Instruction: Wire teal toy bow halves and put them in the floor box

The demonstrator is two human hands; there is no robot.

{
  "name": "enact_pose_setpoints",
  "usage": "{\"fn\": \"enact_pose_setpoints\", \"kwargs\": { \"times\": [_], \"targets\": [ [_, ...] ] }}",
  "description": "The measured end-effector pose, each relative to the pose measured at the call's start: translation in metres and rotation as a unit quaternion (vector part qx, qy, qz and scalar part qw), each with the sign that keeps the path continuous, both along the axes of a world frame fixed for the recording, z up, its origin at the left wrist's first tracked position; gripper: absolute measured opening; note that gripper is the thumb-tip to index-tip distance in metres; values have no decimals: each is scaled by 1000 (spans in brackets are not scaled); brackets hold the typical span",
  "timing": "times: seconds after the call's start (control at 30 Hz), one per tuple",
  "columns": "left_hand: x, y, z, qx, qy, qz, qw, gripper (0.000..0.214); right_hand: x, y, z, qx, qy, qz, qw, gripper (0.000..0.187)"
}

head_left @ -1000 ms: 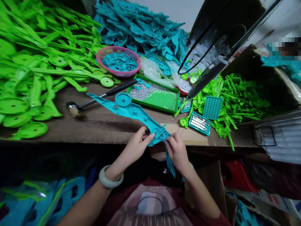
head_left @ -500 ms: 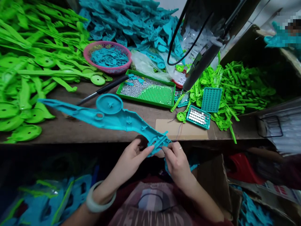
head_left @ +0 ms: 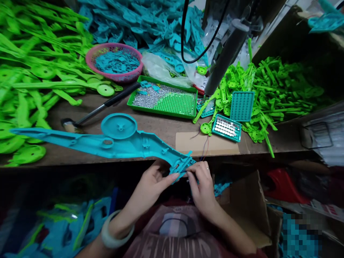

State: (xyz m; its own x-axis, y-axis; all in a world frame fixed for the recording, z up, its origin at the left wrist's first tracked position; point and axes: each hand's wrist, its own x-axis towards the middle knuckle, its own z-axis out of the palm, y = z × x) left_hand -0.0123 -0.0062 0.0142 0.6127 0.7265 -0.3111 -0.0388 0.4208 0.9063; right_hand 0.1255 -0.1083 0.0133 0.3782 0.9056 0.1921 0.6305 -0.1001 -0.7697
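A long teal plastic shell (head_left: 115, 141) with a round disc housing stretches from the left across the bench front to my hands. My left hand (head_left: 153, 182) grips its near end from below, fingers curled on it. My right hand (head_left: 200, 182), a ring on one finger, pinches at the same end, where thin red and blue wires (head_left: 205, 147) run off toward a cardboard sheet (head_left: 206, 143). A pale bangle sits on my left wrist.
On the bench lie a hammer (head_left: 99, 107), a green tray of small screws (head_left: 163, 100), a pink basket of teal bits (head_left: 115, 66), small teal trays (head_left: 227, 128), and heaps of green (head_left: 32, 71) and teal parts (head_left: 150, 25). A hanging power screwdriver (head_left: 225, 59) dangles at right. Cardboard boxes stand below.
The teal shell has swung left and lowered to lie nearly level over the bench front. Both hands have stayed at its near end, shifting slightly downward.
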Motion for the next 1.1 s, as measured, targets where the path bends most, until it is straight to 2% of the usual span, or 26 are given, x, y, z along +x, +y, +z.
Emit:
{"fn": "enact_pose_setpoints", "kwargs": {
  "times": [0.13, 0.3, 0.47, 0.57, 0.73, 0.83, 0.93, 1.0, 1.1],
  "targets": [
    [2, -4, -3, -13, 9, -4, 1000, 40, -3, 2, -5, -13, 15, -51, 998, 15],
    [5, -5, -2, -24, 16, -2, 1000, 41, -5, 0, -11, -18, 16, -70, 997, 14],
    [7, -8, -1, -29, 25, 5, 999, 41, -5, 0, -9, -42, 102, -51, 993, 13],
    [7, -11, -3, -34, 27, 5, 999, 44, -7, 3, -11, -35, 141, -78, 986, 16],
    [6, -12, -7, -26, 38, 6, 999, 46, -12, 6, -17, -20, 114, -104, 988, 17],
    [6, -11, -9, -34, 34, 6, 999, 43, -11, 8, -15, 23, 68, -108, 992, 10],
    [6, -12, -10, -37, 33, -5, 999, 41, -3, 15, -7, 55, -5, -78, 995, 11],
    [5, -14, -10, -8, 48, -18, 999, 42, 5, 21, 2, 30, -59, -26, 997, 14],
    [2, -16, -10, 83, 94, -37, 991, 40, 12, 29, 14, -39, -102, 53, 993, 8]
  ]
}}
